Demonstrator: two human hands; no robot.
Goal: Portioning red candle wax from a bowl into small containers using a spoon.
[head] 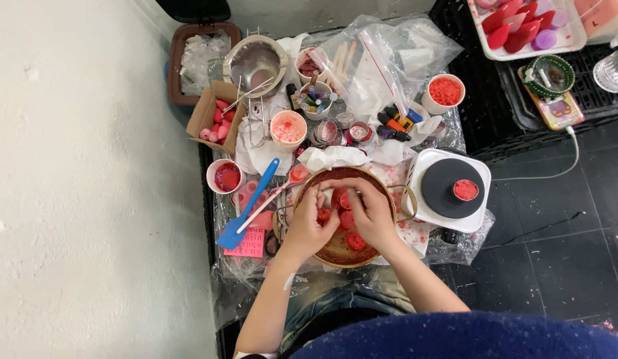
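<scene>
Both hands work inside a round brown bowl (372, 181) set on a plastic-covered low table. My left hand (311, 226) pinches a small red round piece (324, 215) at the bowl's left side. My right hand (369, 211) curls over the bowl's middle, its fingertips meeting those of the left hand on the red pieces. More red flower-like pieces (355, 240) lie in the bowl below the hands.
Left of the bowl lie a blue spatula (248, 207), a spoon (286, 186) and a pink mould (246, 242). On the right a white hotplate (448, 190) carries a small red-filled tin. Cups, a metal pot (256, 61), a cardboard box and plastic bags crowd the back.
</scene>
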